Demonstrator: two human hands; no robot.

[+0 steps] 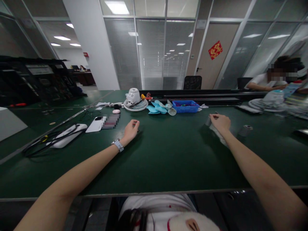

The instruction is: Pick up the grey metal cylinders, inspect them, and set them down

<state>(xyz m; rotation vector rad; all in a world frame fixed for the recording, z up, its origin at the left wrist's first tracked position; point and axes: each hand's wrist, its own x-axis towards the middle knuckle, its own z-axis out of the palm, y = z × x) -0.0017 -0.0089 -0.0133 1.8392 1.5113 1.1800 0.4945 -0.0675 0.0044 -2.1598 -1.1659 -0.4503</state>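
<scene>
My left hand (pixel 131 130) rests over the green table, a watch on its wrist and its fingers curled together. Whatever it may hold is hidden. On the other side my right hand (pixel 221 123) is closed in a pinch, with a thin dark tip showing just above the fingers; I cannot make out what it grips. A small grey cylinder (pixel 208 121) appears right beside those fingertips, blurred. Beneath the wrist lies something whitish and crumpled (pixel 218 133), partly covered. A second grey cylinder (pixel 245 130) stands to the right of this hand.
Along the back are a white fan housing (pixel 133 95) on a round grille (pixel 136 105), blue fan blades (pixel 157 107) and a blue bin (pixel 185 106). A phone (pixel 95 124) and a white device with black cable (pixel 68 136) lie left. Another person (pixel 267 80) sits far right.
</scene>
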